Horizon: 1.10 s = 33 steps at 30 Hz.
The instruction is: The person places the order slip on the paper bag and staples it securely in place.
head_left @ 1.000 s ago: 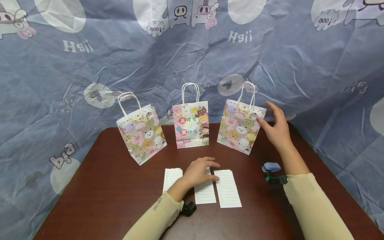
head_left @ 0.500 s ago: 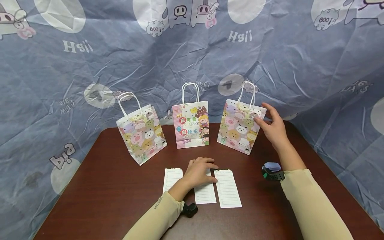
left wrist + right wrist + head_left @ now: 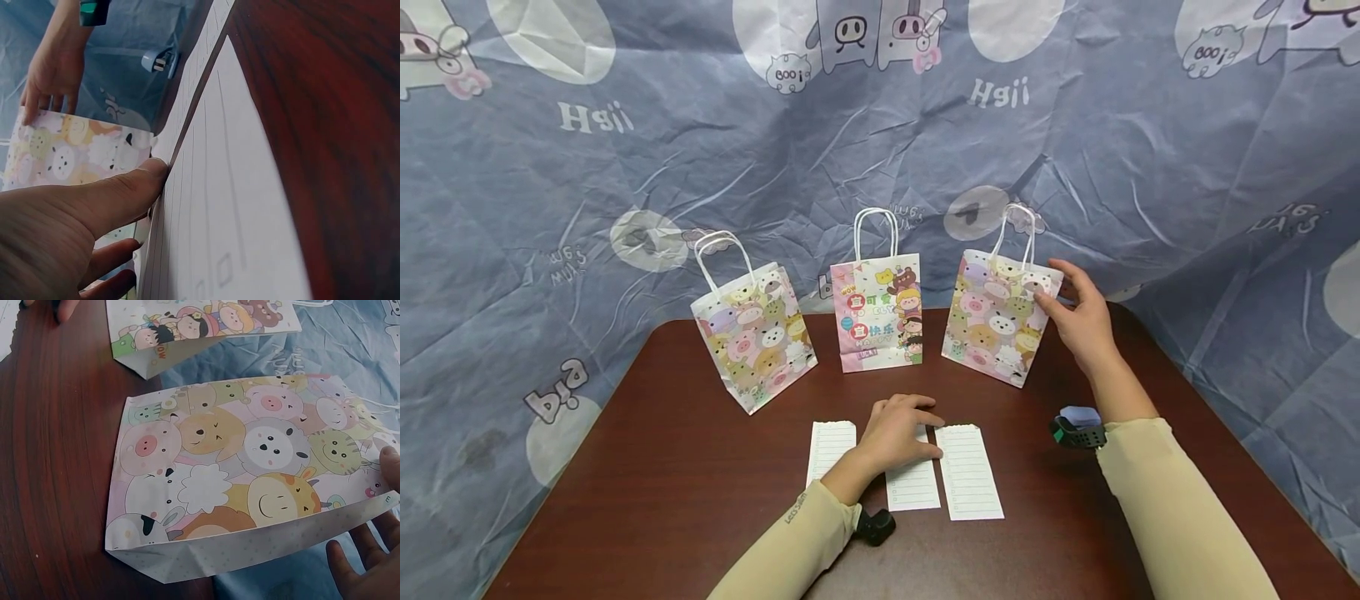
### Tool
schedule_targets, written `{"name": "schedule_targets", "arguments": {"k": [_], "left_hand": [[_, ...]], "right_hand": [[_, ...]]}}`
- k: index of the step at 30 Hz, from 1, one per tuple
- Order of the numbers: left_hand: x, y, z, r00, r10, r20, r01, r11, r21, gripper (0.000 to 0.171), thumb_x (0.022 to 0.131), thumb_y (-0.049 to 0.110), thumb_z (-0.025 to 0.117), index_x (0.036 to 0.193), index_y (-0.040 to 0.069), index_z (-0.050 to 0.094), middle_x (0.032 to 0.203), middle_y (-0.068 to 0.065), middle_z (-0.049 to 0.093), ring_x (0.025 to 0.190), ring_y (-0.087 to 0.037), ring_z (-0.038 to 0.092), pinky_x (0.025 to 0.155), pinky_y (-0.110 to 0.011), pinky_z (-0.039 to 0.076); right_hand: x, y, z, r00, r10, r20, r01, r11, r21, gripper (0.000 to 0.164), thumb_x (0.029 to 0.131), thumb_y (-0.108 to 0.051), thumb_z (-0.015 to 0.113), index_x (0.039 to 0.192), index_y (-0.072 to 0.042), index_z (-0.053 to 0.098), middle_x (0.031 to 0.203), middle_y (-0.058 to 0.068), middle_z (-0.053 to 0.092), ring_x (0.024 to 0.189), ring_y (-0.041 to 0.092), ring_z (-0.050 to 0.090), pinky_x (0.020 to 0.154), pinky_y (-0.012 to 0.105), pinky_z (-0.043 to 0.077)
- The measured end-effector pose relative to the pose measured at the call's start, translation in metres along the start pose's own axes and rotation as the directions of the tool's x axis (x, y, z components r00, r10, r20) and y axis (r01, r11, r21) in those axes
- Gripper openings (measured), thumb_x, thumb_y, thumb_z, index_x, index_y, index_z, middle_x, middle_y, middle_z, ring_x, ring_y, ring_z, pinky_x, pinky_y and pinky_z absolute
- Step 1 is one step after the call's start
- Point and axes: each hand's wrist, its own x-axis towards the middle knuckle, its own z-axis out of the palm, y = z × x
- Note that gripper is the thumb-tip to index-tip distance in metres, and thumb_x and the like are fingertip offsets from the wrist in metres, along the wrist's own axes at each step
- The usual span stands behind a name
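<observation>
My right hand [image 3: 1084,321] is at the upper right side of the right paper gift bag [image 3: 1000,321], which has cartoon animals on it. The thumb lies on the bag's front and the other fingers reach behind its edge, pinching it. My left hand [image 3: 895,435] rests over the middle lined paper sheet [image 3: 913,483], partly hiding it. In the left wrist view the thumb [image 3: 134,187] touches down at the seam between this sheet and the right lined sheet [image 3: 970,473]. Its fingers are spread and loosely bent. The left lined sheet [image 3: 830,450] lies beside the forearm.
A pink-and-white gift bag [image 3: 880,312] stands at the middle back of the brown table [image 3: 647,500]. Another animal-print bag [image 3: 756,337] stands tilted to the left. A blue printed cloth [image 3: 700,125] hangs behind the table.
My right hand has moved left onto the right bag's edge and taken hold of it; the bag's top has shifted slightly left. The left hand has barely moved.
</observation>
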Motion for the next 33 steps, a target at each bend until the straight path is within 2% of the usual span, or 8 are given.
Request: {"name": "schedule_targets", "arguments": {"k": [4, 11, 15, 22, 33], "left_hand": [[-0.002, -0.001, 0.000, 1.000, -0.005, 0.000, 0.005, 1.000, -0.003, 0.040, 0.078, 0.042, 0.084, 0.117, 0.036, 0.075, 0.144, 0.008, 0.057, 0.134, -0.019, 0.048, 0.106, -0.044, 0.035], [-0.002, -0.001, 0.001, 1.000, -0.005, -0.009, 0.005, 1.000, 0.002, 0.038, 0.080, 0.042, 0.082, 0.117, 0.036, 0.075, 0.144, 0.009, 0.057, 0.133, -0.019, 0.048, 0.104, -0.043, 0.036], [-0.002, 0.002, 0.000, 1.000, -0.007, -0.006, 0.007, 1.000, 0.002, 0.038, 0.081, 0.044, 0.081, 0.117, 0.035, 0.075, 0.144, 0.008, 0.057, 0.134, -0.019, 0.048, 0.104, -0.044, 0.036], [-0.003, 0.007, 0.001, 1.000, 0.000, 0.007, -0.001, 0.997, 0.071, 0.052, 0.073, 0.051, 0.085, 0.120, 0.034, 0.074, 0.146, 0.005, 0.057, 0.134, -0.019, 0.049, 0.106, -0.044, 0.039], [-0.003, 0.011, 0.000, 1.000, -0.021, -0.005, 0.021, 0.997, 0.069, 0.045, 0.077, 0.045, 0.084, 0.119, 0.033, 0.074, 0.145, 0.005, 0.057, 0.134, -0.019, 0.050, 0.108, -0.045, 0.040]], "right_hand": [[0.001, 0.003, 0.002, 1.000, -0.012, -0.007, 0.012, 1.000, 0.013, 0.059, 0.097, -0.014, 0.065, 0.151, -0.015, 0.043, 0.107, -0.015, 0.054, 0.095, 0.001, 0.053, 0.073, 0.010, 0.045], [-0.001, 0.003, 0.005, 1.000, -0.006, -0.026, 0.006, 1.000, 0.003, 0.056, 0.097, -0.018, 0.065, 0.149, -0.023, 0.046, 0.103, -0.018, 0.054, 0.094, 0.000, 0.053, 0.072, 0.012, 0.046], [-0.003, 0.003, 0.004, 0.999, -0.022, -0.034, 0.023, 1.000, 0.018, 0.055, 0.098, -0.018, 0.064, 0.149, -0.022, 0.047, 0.101, -0.019, 0.055, 0.093, 0.001, 0.053, 0.072, 0.011, 0.046], [-0.006, 0.005, 0.003, 0.998, -0.039, -0.040, 0.040, 0.999, 0.021, 0.055, 0.097, -0.016, 0.064, 0.149, -0.021, 0.046, 0.099, -0.020, 0.056, 0.091, 0.000, 0.055, 0.071, 0.010, 0.046], [-0.003, 0.005, 0.004, 0.997, -0.066, -0.045, 0.067, 0.998, 0.020, 0.056, 0.097, -0.014, 0.065, 0.149, -0.017, 0.046, 0.096, -0.019, 0.057, 0.088, 0.000, 0.056, 0.069, 0.010, 0.046]]}}
